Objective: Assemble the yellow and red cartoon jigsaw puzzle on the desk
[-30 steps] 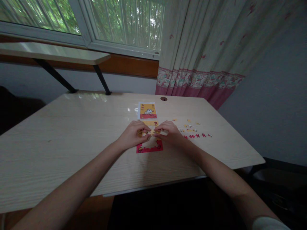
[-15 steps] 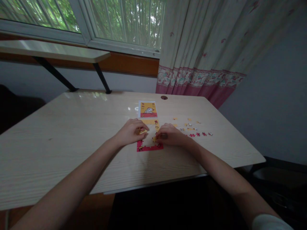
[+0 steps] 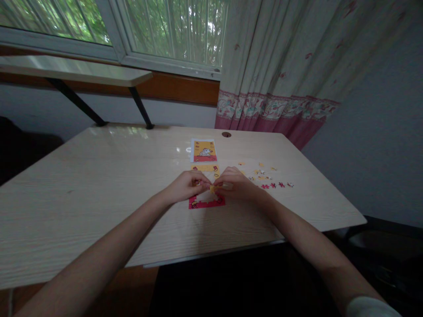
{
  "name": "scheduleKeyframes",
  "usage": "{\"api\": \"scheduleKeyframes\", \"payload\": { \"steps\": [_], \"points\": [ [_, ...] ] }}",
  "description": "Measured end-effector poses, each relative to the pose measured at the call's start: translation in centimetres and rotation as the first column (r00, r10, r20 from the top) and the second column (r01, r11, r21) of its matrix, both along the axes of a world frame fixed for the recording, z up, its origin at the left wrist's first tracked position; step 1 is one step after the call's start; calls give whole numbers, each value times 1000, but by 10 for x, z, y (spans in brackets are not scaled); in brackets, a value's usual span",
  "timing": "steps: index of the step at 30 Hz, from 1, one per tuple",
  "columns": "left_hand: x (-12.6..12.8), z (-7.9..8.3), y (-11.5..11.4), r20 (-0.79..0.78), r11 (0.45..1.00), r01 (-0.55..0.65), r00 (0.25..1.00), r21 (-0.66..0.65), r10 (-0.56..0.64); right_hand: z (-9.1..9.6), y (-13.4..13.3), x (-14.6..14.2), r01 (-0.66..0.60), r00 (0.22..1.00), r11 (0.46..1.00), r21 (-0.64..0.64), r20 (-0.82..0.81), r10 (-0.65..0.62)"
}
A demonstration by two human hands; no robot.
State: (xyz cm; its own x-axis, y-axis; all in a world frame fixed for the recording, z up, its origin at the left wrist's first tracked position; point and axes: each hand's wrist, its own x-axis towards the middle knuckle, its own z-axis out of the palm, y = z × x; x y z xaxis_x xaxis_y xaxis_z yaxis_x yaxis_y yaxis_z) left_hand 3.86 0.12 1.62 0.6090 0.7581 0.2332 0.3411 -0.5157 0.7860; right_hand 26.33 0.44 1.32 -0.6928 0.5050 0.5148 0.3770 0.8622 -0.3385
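A small yellow puzzle piece (image 3: 212,188) is pinched at the fingertips of my right hand (image 3: 236,184). The fingertips of my left hand (image 3: 187,185) meet it from the other side, so both hands close on the piece. Below them lies a partly assembled jigsaw puzzle (image 3: 207,204), a frame of joined pieces, yellow at the top and red along the bottom, with bare table in its middle. My hands cover parts of its sides. Just beyond it lies a reference picture (image 3: 204,151) of a white dog on yellow and red.
Loose yellow and white puzzle pieces (image 3: 261,171) are scattered to the right, with a row of red pieces (image 3: 273,185) nearer me. The wooden table (image 3: 99,189) has a raised shelf (image 3: 82,70) at the back left. A curtain (image 3: 274,105) hangs behind the table.
My left hand has moved right and its open fingers have closed on the yellow piece. My right hand has lifted that piece slightly from the puzzle's right side towards the left hand.
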Motion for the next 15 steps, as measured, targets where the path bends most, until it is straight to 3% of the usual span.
{"api": "scheduleKeyframes", "payload": {
  "steps": [3, 6, 11, 15],
  "points": [
    [2, -1, -2, 80, 983, -29, 996, -182, 44, 2, 0, -1, 2, 1000, 999, 45, -13, -2],
    [2, -1, -2, 122, 958, -51, 989, -282, 89, 1, 2, -3, 7, 1000, 998, 70, 1, -7],
    [2, 0, -1, 156, 945, -43, 983, -325, 99, -2, 6, -4, 4, 999, 996, 93, -32, -1],
    [4, -2, 2, 186, 942, -156, 958, -298, 217, -5, 9, -3, 95, 989, 991, 92, -122, -84]
  ]
}}
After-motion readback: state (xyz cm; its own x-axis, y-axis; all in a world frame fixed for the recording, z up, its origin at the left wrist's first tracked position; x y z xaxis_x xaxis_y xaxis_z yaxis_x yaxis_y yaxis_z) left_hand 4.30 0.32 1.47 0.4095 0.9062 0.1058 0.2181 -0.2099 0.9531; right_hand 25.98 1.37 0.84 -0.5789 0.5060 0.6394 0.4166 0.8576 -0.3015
